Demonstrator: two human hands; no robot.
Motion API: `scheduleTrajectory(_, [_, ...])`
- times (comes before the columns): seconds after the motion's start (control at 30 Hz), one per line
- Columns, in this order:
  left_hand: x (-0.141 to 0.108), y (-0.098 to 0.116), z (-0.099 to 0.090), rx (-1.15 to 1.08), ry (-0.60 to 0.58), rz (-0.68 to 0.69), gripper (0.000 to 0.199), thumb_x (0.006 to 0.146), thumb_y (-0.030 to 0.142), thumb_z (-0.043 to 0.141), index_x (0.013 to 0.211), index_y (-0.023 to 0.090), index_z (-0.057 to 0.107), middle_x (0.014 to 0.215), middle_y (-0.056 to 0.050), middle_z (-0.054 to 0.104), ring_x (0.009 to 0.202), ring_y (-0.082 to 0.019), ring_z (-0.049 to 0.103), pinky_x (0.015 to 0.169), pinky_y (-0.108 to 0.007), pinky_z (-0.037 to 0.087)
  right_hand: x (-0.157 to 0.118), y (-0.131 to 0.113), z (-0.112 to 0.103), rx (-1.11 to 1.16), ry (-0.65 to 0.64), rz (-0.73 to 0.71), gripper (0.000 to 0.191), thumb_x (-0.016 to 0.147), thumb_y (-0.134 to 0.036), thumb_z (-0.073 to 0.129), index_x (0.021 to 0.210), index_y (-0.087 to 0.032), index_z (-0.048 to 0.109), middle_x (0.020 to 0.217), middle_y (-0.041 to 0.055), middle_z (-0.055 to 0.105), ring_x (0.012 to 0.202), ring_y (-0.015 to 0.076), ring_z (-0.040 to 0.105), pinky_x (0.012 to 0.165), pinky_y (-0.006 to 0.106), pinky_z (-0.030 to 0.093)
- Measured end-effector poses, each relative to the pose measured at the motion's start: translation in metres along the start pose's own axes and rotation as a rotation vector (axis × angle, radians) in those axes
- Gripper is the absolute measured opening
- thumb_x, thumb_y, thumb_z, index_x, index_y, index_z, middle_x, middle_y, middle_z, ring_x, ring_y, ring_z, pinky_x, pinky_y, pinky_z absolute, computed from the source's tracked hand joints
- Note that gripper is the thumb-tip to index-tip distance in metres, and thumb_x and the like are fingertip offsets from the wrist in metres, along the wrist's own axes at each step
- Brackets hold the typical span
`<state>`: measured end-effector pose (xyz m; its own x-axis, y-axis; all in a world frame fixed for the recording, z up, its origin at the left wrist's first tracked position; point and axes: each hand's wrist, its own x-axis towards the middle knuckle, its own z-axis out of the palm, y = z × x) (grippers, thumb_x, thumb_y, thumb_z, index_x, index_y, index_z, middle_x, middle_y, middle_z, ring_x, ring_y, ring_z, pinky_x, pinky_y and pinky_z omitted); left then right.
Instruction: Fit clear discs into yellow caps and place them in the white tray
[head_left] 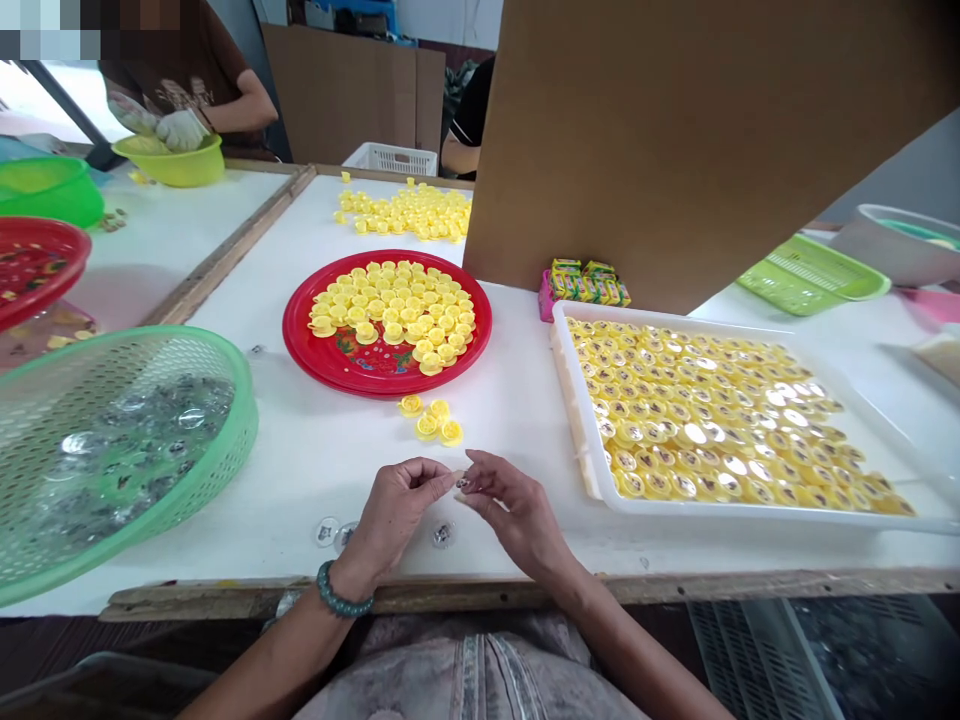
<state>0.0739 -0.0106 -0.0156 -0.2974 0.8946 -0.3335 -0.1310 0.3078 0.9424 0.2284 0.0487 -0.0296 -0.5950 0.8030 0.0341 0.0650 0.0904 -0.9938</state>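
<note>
White print is seen on a brown shirt across the surface, but it is too blurred to be read. The marks on the yellow and green packs, next to the brown cardboard, are too small to be read. The near side of the surface is edged with a wooden strip, and both forearms are held over it. A bare white path is seen between the red tray and the white tray. A green basket is set well off to the left. The small piece is held over the surface — right between the left hand and the right hand. Each grip is narrow, and the piece is pinched by the fingertips. Dark marks are seen on it, but part is hidden. Four yellow cups are laid just past the hands, and a clear disc is laid between the wrists.
</note>
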Motion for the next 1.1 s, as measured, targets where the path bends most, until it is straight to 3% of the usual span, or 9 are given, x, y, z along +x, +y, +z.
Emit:
scheduleTrajectory(0.1, [0.005,0.000,-0.003,0.005,-0.045,-0.042,0.019,0.071,0.033,0.065,0.068,0.014,0.065,0.061,0.002,0.056,0.058,-0.009,0.042,0.057,-0.022,0.034,0.002,0.000,-0.004,-0.445,-0.073,-0.283,0.034,0.085,-0.020,0.056,0.118,-0.023,0.055,0.101,0.0074,0.062,0.088,0.0169,0.060,0.079,0.032,0.050])
scheduleTrajectory(0.2, [0.011,0.000,-0.005,0.038,-0.078,-0.070,0.019,0.071,0.032,0.065,0.068,0.013,0.064,0.061,0.001,0.056,0.057,-0.009,0.041,0.055,-0.021,0.033,0.006,0.001,-0.003,-0.669,-0.076,-0.405,0.029,0.086,-0.016,0.053,0.115,-0.019,0.056,0.098,0.0086,0.062,0.090,0.0187,0.059,0.078,0.032,0.050])
scheduleTrajectory(0.33, [0.023,0.005,-0.012,0.237,-0.112,0.035,0.022,0.076,0.034,0.058,0.085,0.014,0.065,0.074,-0.002,0.061,0.061,-0.012,0.049,0.058,-0.024,0.040,0.010,0.007,-0.001,-0.727,-0.001,-0.389,0.026,0.081,-0.017,0.058,0.107,-0.019,0.058,0.091,0.0058,0.062,0.082,0.0177,0.060,0.071,0.029,0.050])
scheduleTrajectory(0.43, [0.040,0.010,-0.023,0.655,0.048,0.330,0.033,0.077,0.029,0.057,0.107,0.017,0.058,0.096,-0.006,0.062,0.075,-0.017,0.056,0.072,-0.031,0.046,0.010,0.011,-0.002,-0.681,0.072,-0.311,0.023,0.077,-0.020,0.063,0.100,-0.020,0.059,0.087,0.0034,0.061,0.077,0.0155,0.059,0.067,0.026,0.050])
scheduleTrajectory(0.5, [0.051,0.012,-0.030,0.920,0.089,0.504,0.037,0.076,0.025,0.058,0.112,0.018,0.056,0.107,-0.009,0.058,0.091,-0.022,0.056,0.084,-0.035,0.045,0.010,0.013,-0.005,-0.661,0.091,-0.267,0.022,0.077,-0.021,0.063,0.098,-0.020,0.059,0.085,0.0022,0.060,0.073,0.0138,0.058,0.064,0.024,0.049])
scheduleTrajectory(0.63, [0.059,0.010,-0.036,1.140,0.008,0.551,0.032,0.075,0.023,0.059,0.107,0.018,0.056,0.109,-0.010,0.056,0.103,-0.025,0.053,0.088,-0.037,0.045,0.007,0.012,-0.008,-0.649,0.097,-0.231,0.021,0.076,-0.022,0.064,0.096,-0.020,0.060,0.081,0.0013,0.058,0.069,0.0127,0.057,0.063,0.024,0.049])
scheduleTrajectory(0.77, [0.045,0.002,-0.034,1.106,-0.026,0.474,0.027,0.075,0.024,0.060,0.102,0.019,0.056,0.104,-0.008,0.056,0.096,-0.024,0.055,0.084,-0.036,0.046,0.004,0.011,-0.012,-0.614,0.045,-0.238,0.023,0.078,-0.026,0.063,0.100,-0.020,0.061,0.085,0.0034,0.060,0.072,0.0137,0.058,0.065,0.025,0.050])
scheduleTrajectory(0.9, [0.030,-0.008,-0.032,0.952,-0.050,0.390,0.039,0.071,0.023,0.065,0.109,0.021,0.055,0.106,-0.006,0.056,0.091,-0.022,0.057,0.080,-0.033,0.046,0.006,0.011,-0.017,-0.624,-0.049,-0.243,0.025,0.081,-0.029,0.061,0.104,-0.020,0.062,0.090,0.0053,0.061,0.075,0.0150,0.059,0.065,0.027,0.051])
scheduleTrajectory(1.1, [0.030,-0.018,-0.029,0.730,-0.061,0.335,0.031,0.072,0.019,0.062,0.103,0.021,0.062,0.094,-0.005,0.061,0.076,-0.018,0.058,0.070,-0.029,0.045,0.023,0.007,-0.012,-0.726,-0.160,-0.288,0.027,0.083,-0.028,0.058,0.109,-0.021,0.061,0.098,0.0076,0.062,0.076,0.0156,0.059,0.060,0.025,0.049])
